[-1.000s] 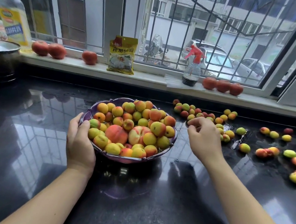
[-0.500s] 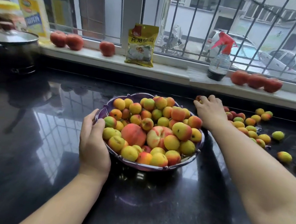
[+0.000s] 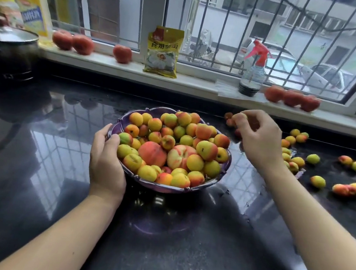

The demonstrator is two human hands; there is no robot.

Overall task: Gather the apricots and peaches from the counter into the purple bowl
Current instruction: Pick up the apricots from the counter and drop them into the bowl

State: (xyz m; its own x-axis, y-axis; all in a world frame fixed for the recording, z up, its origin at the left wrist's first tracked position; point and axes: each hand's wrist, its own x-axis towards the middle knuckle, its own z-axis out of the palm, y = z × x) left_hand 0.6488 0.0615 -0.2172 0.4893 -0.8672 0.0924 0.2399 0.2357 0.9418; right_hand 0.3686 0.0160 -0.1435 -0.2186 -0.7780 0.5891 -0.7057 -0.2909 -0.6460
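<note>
1. The purple bowl (image 3: pixel 166 187) sits near the middle of the dark counter (image 3: pixel 33 161), heaped with apricots and two larger peaches (image 3: pixel 152 156).
2. The left hand (image 3: pixel 107 159) cups the bowl's left rim, fingers curled over the edge and steadying it.
3. The right hand (image 3: pixel 260 141) hovers right of the bowl, fingertips pinching a small apricot (image 3: pixel 238 117).
4. Loose apricots (image 3: pixel 317 181) lie scattered to the right, some far, near the sill.
5. The fruit looks light, round and soft-skinned, so it probably rolls and bruises easily; a gentle fingertip pinch round the middle suits it.
6. The heap is high, so each fruit likely needs setting into a hollow rather than dropping.
</note>
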